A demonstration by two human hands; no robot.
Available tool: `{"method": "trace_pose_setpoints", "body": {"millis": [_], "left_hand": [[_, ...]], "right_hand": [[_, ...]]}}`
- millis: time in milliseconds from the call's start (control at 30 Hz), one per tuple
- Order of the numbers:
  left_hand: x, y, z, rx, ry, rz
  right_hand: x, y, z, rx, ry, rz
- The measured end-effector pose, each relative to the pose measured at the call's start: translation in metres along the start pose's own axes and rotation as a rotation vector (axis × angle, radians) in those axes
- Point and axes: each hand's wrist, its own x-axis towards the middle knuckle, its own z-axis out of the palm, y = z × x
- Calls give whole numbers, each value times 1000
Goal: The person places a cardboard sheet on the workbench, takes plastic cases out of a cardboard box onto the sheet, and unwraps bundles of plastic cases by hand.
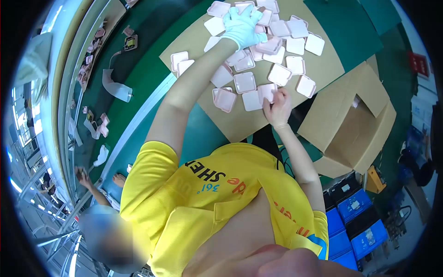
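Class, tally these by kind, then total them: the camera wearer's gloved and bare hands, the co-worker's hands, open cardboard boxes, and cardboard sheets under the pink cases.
Wearer's gloved left hand: 1
Wearer's bare right hand: 1
Co-worker's hands: 2
Open cardboard box: 1
Cardboard sheet: 1
Total: 6

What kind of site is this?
Probably a factory assembly or packing line: many matching pale pink cases on a cardboard sheet, a long green work surface carrying more small items, and an open carton alongside.
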Motion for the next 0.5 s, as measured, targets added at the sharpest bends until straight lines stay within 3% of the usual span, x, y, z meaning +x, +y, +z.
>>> {"method": "trace_pose_setpoints", "body": {"millis": [33, 100, 233, 300, 467, 500], "left_hand": [[5, 1, 6, -135, -124, -135], [15, 11, 4, -128, -136, -131], [23, 34, -16, -103, -136, -115], [1, 39, -47, -66, -19, -80], [-107, 53, -86, -147, -118, -225], [-123, 59, -88, -82, -127, -305]], "right_hand": [[1, -1, 0, -45, -32, -8], [11, -8, -1, -83, -45, -26], [31, -5, -12, 278, 0, 25], [33, 16, -40, 186, 93, -57], [36, 74, -85, -54, 168, -95], [36, 80, -81, -137, 91, -96]]}}
